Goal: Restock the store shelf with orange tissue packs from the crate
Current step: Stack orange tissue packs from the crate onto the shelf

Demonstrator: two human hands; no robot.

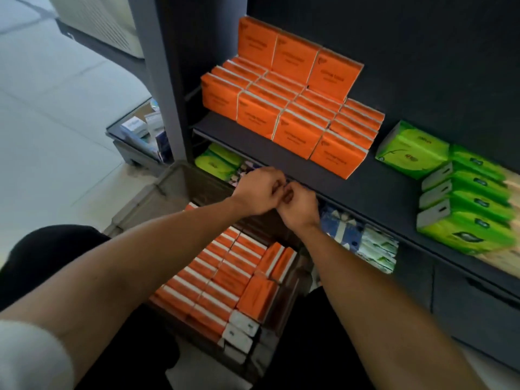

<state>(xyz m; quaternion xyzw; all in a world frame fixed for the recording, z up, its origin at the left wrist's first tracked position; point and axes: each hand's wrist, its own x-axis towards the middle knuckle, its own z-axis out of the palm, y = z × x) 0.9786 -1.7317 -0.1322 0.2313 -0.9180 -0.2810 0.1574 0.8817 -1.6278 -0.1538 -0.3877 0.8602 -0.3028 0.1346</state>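
Several orange tissue packs (284, 108) stand in rows on the dark shelf (374, 190), with three more upright behind them. Below, a dark crate (174, 178) on the floor holds several more orange packs (219, 277) and a few white ones. My left hand (260, 191) and my right hand (297, 206) meet above the crate, just in front of the shelf's front edge. Both have curled fingers that touch each other. No pack is in either hand.
Green tissue packs (461, 198) fill the right side of the same shelf. The lower shelf carries green packs (216, 164) and blue and white patterned packs (363, 243). A grey upright post (160, 80) stands left, with a low glass case (140, 130) beyond it.
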